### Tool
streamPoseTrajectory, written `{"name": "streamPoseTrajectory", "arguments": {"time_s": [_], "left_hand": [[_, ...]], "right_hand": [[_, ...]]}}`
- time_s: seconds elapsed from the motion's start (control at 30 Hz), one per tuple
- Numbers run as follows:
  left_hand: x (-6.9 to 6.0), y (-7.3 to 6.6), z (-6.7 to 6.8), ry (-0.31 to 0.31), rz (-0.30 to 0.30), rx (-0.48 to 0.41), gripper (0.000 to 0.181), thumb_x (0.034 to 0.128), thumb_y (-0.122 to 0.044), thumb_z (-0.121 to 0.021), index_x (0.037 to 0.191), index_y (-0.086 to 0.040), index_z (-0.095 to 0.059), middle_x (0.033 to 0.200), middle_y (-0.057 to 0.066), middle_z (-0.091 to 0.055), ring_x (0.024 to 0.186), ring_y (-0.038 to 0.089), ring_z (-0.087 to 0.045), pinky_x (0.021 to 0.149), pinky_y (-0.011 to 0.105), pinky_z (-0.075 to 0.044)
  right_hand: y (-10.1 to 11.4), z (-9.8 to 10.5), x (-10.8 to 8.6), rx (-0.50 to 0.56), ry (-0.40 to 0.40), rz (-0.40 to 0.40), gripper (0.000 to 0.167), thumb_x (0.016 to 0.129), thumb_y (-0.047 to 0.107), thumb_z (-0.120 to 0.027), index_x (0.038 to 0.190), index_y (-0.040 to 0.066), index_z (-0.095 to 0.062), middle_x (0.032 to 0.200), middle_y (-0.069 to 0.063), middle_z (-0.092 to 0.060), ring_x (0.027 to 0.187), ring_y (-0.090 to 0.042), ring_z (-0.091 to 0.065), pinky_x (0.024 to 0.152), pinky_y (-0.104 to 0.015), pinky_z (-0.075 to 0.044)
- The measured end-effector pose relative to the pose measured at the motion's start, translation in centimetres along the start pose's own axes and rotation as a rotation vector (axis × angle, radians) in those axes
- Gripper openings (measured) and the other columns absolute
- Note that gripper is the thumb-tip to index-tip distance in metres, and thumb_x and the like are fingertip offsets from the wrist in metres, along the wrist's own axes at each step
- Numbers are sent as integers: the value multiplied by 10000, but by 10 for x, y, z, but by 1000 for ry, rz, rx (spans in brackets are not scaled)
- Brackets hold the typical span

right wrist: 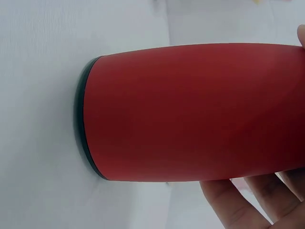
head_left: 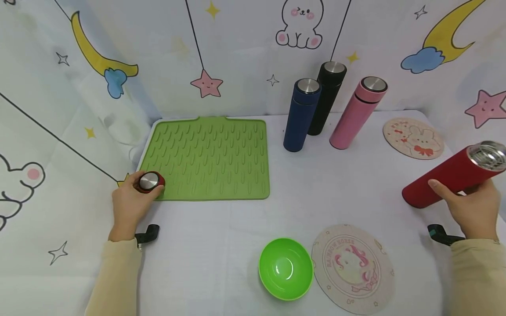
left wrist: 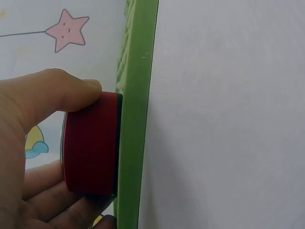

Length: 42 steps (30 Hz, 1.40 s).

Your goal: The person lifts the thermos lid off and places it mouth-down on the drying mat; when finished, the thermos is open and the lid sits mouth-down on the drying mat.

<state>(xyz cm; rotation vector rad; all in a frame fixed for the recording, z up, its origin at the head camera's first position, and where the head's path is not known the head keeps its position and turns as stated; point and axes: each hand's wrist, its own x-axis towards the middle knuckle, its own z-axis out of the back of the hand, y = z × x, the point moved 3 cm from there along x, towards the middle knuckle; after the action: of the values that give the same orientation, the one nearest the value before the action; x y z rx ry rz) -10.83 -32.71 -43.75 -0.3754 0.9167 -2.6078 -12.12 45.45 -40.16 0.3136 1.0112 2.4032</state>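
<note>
Uncapping looks done, release not: left hand (head_left: 128,205) holds red steel-topped lid (head_left: 150,181) on green ridged mat (head_left: 213,158), right hand (head_left: 477,208) red cylindrical bottle (head_left: 444,175).

Left hand (head_left: 133,201): grips red lid (head_left: 150,181) at green mat (head_left: 213,162), frame left
Right hand (head_left: 476,208): holds red bottle (head_left: 439,180), frame right
Blue bottle (head_left: 300,120), black bottle (head_left: 329,94), pink bottle (head_left: 353,118): upper right
Green bowl (head_left: 286,285): lower centre
</note>
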Motion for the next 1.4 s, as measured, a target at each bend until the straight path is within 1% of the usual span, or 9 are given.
{"name": "streamPoseTrajectory", "arguments": {"time_s": [0.17, 0.3, 0.43, 0.57, 0.87, 1.07, 1.17, 1.33, 1.4], "left_hand": [[1, 3, 0, -1, -5, 4, 693, 838, -314, -838, 1424, -29, -601, 1180, 273, -739, 1104, 406, -692, 894, 389, -496], [1, 2, 0, -3, -14, 6, 693, 839, -312, -840, 1421, -22, -599, 1185, 278, -735, 1114, 420, -680, 920, 456, -500], [0, 0, 0, -6, -33, 0, 695, 834, -302, -853, 1414, -13, -603, 1194, 292, -727, 1115, 437, -676, 939, 520, -511], [0, 0, 0, -11, -47, 1, 693, 834, -290, -859, 1413, -9, -604, 1204, 298, -719, 1114, 445, -672, 947, 547, -512], [1, 2, -2, -3, -44, 1, 709, 843, -290, -849, 1432, 4, -585, 1233, 311, -703, 1132, 452, -662, 967, 572, -508], [-2, 0, -3, -15, -43, -19, 688, 852, -281, -839, 1429, -4, -584, 1241, 293, -704, 1140, 443, -661, 973, 556, -506], [-3, -1, -2, -38, -51, -55, 697, 864, -272, -827, 1457, -16, -565, 1331, 272, -673, 1224, 444, -632, 1031, 568, -493], [-9, -10, 0, -130, -96, -132, 705, 870, -232, -824, 1494, -59, -544, 1482, 212, -597, 1388, 437, -540, 1137, 601, -439], [-14, -18, 1, -176, -148, -162, 686, 862, -202, -833, 1478, -66, -564, 1464, 210, -612, 1329, 443, -570, 1087, 573, -465]], "right_hand": [[-7, 8, 7, 28, -12, -54, 785, 988, 375, -685, 1600, 487, -207, 1705, 151, -297, 1475, -35, -390, 1267, -353, -328], [-14, 14, 10, 82, -43, -110, 833, 996, 365, -668, 1603, 501, -115, 1728, 163, -211, 1616, -122, -226, 1296, -397, -243], [-22, 20, 15, 137, -84, -145, 858, 983, 353, -672, 1598, 488, -90, 1711, 195, -196, 1614, -71, -175, 1305, -360, -213], [-27, 24, 17, 150, -82, -176, 859, 976, 384, -654, 1594, 488, -66, 1701, 234, -166, 1609, -48, -146, 1312, -345, -195], [-27, 21, 13, 129, -57, -169, 850, 994, 373, -649, 1603, 499, -69, 1734, 160, -168, 1623, -78, -152, 1315, -374, -177], [-40, 19, 0, 121, -63, -187, 851, 975, 388, -672, 1604, 519, -112, 1727, 193, -195, 1613, -93, -218, 1303, -388, -211], [-50, 16, -13, 99, -54, -217, 806, 996, 380, -647, 1616, 500, -146, 1708, 233, -222, 1601, -113, -272, 1291, -417, -243], [-63, 10, -37, 32, -65, -321, 774, 1011, 451, -606, 1643, 435, -159, 1721, 171, -219, 1593, -157, -309, 1270, -443, -296], [-64, 8, -47, 29, -86, -361, 768, 1009, 480, -603, 1647, 416, -180, 1722, 139, -244, 1593, -154, -312, 1277, -427, -302]]}}
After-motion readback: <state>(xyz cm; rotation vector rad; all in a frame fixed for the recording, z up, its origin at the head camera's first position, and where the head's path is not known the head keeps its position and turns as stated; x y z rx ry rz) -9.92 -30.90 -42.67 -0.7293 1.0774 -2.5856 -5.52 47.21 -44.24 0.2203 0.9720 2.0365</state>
